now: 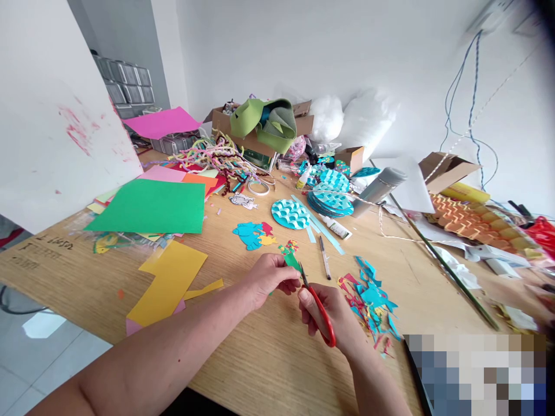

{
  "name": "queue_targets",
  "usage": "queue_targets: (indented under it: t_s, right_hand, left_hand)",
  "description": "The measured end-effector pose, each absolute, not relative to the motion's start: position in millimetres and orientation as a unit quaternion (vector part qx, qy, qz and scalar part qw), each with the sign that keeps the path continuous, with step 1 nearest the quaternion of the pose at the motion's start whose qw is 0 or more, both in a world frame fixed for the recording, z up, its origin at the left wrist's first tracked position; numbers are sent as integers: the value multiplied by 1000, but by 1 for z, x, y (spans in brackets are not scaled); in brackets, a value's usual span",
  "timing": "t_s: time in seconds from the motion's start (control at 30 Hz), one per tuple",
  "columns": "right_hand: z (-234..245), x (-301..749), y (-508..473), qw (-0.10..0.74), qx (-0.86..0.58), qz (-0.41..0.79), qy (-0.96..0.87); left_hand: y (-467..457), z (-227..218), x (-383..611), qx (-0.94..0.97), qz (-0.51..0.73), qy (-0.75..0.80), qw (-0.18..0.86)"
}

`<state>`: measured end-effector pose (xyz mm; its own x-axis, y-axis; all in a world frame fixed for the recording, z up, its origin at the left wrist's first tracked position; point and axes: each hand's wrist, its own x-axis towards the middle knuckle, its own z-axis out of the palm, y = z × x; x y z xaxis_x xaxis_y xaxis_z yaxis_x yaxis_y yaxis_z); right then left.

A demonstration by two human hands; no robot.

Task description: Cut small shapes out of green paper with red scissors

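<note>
Between the fingers of my left hand (pixel 273 278) is a small piece of green paper (pixel 292 262). My right hand (pixel 330 309) is wrapped round red-handled scissors (pixel 323 318), whose dark blades reach the green paper's right edge. Just beyond my hands lie tiny red, green and yellow paper bits (pixel 289 248). Past them are fish-shaped cutouts: a blue one (pixel 250 236), a red one (pixel 267 229) and a yellow one (pixel 267 240). A pen (pixel 325 258) lies beyond my right hand. To its right spreads a heap of blue, red and yellow paper scraps (pixel 373 296).
A green sheet (pixel 151 206) and a cut yellow sheet (pixel 171 277) lie at left. A scaly blue paper disc (pixel 289 214), glue bottle (pixel 337 227) and grey cylinder (pixel 381 190) stand farther back. Pipe cleaners (pixel 221 156) pile before a cardboard box (pixel 221 122). A green stick (pixel 446 268) crosses the right side.
</note>
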<state>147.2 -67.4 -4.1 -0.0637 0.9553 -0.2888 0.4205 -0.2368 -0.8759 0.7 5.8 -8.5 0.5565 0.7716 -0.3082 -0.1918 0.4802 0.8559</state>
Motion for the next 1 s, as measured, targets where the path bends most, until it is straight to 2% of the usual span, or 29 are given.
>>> queue_targets:
  t_s: [1.0]
  right_hand:
    - [2, 146, -67, 267, -621, 471, -567]
  left_hand:
    - [8, -6, -1, 419, 311, 355, 776]
